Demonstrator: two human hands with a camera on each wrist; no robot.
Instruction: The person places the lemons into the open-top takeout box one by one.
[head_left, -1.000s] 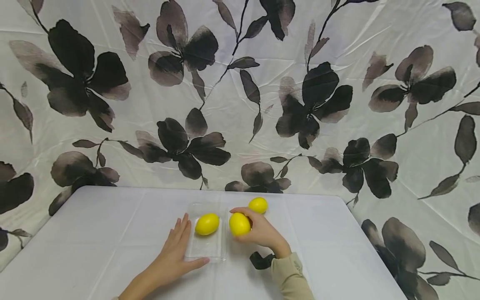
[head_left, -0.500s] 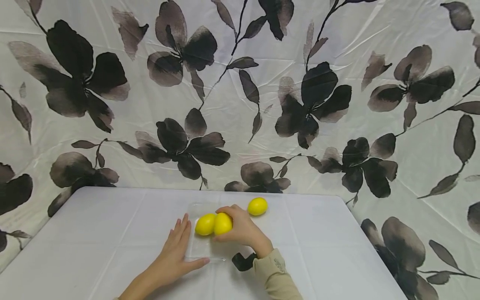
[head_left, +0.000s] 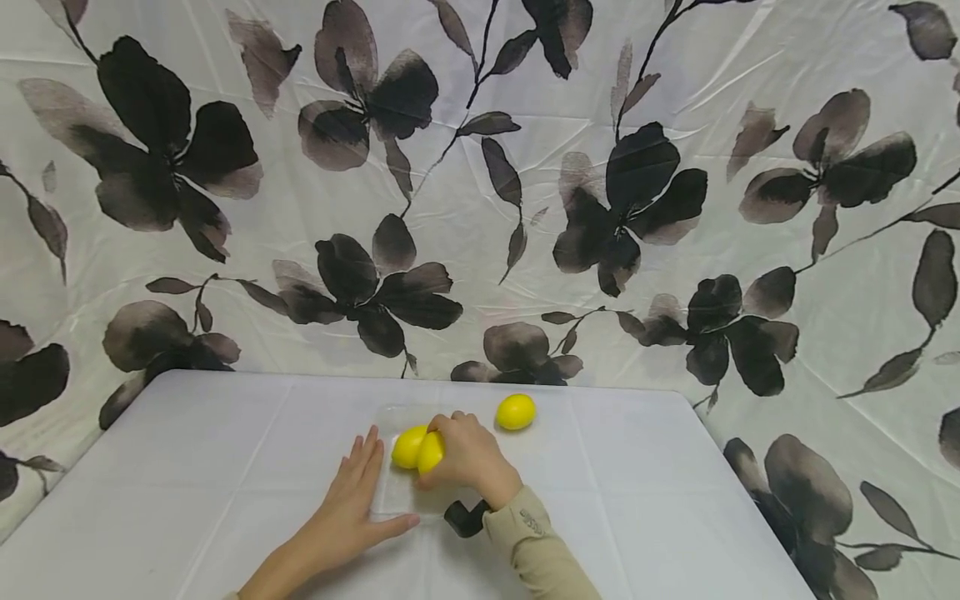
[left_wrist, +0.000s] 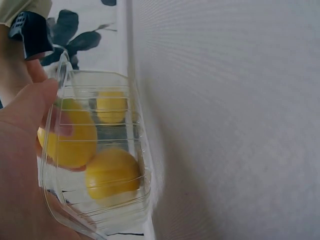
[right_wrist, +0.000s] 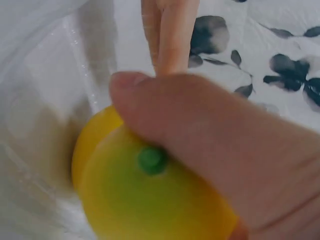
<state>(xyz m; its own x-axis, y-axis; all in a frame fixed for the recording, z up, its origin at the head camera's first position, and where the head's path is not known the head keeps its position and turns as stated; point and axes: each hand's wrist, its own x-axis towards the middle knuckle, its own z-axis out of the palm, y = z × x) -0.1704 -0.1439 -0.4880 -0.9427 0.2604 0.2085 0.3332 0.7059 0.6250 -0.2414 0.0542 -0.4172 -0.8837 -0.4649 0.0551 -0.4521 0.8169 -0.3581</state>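
A clear plastic container (head_left: 405, 500) lies on the white table, one yellow lemon (head_left: 407, 447) inside it. My right hand (head_left: 474, 457) grips a second lemon (head_left: 430, 453) over the container, against the first. The right wrist view shows the thumb on the held lemon (right_wrist: 145, 200), close to its green stem tip. My left hand (head_left: 341, 504) touches the container's left side with straight fingers; its thumb extends along the near edge. Through the transparent wall in the left wrist view I see both lemons. A third lemon (head_left: 516, 412) rests on the table, behind the right hand.
White cloth covers the table (head_left: 660, 500). A black device (head_left: 466, 518) sits at the right wrist, beside the container's near right corner. Behind the table hangs a floral curtain (head_left: 495, 208).
My right hand has carried its lemon leftward from beside the container to over it, up against the lemon inside. The left hand and the third lemon stay in place.
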